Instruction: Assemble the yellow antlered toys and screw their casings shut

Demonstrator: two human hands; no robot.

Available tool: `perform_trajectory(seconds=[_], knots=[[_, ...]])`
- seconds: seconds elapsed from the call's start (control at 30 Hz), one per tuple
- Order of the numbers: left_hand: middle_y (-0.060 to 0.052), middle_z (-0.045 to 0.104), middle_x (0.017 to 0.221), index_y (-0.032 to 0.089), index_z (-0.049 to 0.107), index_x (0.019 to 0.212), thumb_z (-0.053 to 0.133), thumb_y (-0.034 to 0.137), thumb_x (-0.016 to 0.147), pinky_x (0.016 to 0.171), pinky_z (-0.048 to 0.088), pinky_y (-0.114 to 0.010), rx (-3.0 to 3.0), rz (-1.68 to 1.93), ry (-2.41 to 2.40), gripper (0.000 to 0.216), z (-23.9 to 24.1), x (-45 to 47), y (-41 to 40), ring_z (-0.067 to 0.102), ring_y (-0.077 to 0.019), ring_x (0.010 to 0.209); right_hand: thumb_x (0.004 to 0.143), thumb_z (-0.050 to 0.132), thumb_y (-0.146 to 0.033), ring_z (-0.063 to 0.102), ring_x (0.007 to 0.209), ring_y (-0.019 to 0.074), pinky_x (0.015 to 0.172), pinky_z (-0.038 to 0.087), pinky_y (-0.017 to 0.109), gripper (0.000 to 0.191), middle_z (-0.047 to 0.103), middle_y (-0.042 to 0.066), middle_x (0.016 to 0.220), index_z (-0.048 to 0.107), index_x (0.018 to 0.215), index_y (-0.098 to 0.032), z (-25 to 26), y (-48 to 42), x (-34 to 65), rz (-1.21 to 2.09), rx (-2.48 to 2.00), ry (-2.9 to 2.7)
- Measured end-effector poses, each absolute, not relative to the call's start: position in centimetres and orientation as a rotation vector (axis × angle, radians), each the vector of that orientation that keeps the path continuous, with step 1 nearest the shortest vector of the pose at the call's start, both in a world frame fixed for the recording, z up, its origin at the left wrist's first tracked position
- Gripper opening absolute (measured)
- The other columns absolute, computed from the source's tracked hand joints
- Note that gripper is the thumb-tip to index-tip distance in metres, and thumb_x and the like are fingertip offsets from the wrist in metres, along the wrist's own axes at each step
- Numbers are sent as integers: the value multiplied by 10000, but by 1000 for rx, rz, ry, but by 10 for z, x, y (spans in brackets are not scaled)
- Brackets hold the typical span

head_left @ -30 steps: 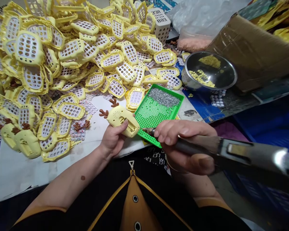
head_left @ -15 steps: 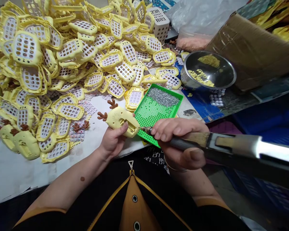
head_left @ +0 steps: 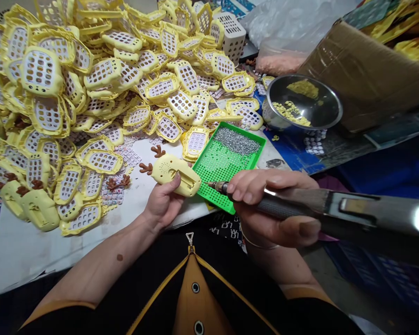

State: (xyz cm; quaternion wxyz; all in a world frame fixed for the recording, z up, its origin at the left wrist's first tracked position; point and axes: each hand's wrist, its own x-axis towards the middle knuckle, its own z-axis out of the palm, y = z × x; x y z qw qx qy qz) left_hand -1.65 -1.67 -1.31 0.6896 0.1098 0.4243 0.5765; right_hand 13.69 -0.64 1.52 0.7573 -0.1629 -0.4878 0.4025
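Observation:
My left hand [head_left: 165, 200] grips a yellow toy phone [head_left: 171, 168] with brown antlers, its back and open battery recess turned up. My thumb lies at the edge of the recess. In my right hand [head_left: 268, 204] is a dark power screwdriver [head_left: 282, 204], fingers wrapped round its grip. The bit points left, a short gap away from the toy's lower right end. Beneath the bit lies a green perforated tray [head_left: 214, 197], with many small silver screws [head_left: 236, 141] gathered at its far end.
A large heap of yellow toy shells [head_left: 125, 74] covers the left and back. Two antlered toys [head_left: 40, 211] lie at the left. A steel bowl [head_left: 331, 104] with small yellow pieces and a cardboard box [head_left: 366, 70] stand at the right.
The screwdriver has moved right, and its bit has come off the toy's end, where it was touching or nearly so. The toy has shifted slightly up and left.

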Motion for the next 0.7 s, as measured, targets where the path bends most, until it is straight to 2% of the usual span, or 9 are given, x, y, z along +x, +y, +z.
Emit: perform_trajectory(seconds=[0.17, 0.3, 0.47, 0.7], knots=[[-72, 713, 1091, 166, 629, 1169, 723, 186, 715, 971, 476, -342, 236, 1285, 895, 464, -13, -17, -18, 603, -244, 1125, 745, 649, -472, 521, 446, 143, 434, 473, 318, 293, 518, -34, 514, 669, 881, -214, 11, -5, 133, 913, -323, -1024], [-76, 720, 1065, 168, 615, 1207, 743, 159, 688, 966, 475, -353, 255, 1289, 859, 535, -14, -18, -19, 627, -251, 1078, 743, 660, -422, 530, 445, 130, 457, 490, 306, 201, 522, -44, 518, 639, 798, -231, 9, -1, 131, 963, -292, -1060], [-80, 729, 1036, 158, 635, 1184, 727, 167, 704, 865, 516, -314, 208, 1260, 825, 489, -15, -19, -19, 655, -220, 985, 751, 648, -438, 515, 431, 117, 455, 485, 293, 210, 503, -56, 514, 581, 739, -240, 12, 1, 132, 962, -300, -1049], [-72, 719, 1069, 180, 606, 1232, 745, 157, 684, 878, 502, -294, 262, 1255, 850, 566, -18, -16, -20, 647, -222, 1010, 751, 644, -424, 553, 489, 130, 516, 505, 325, 196, 536, -37, 561, 583, 758, -238, 10, -4, 138, 1031, -314, -1164]])
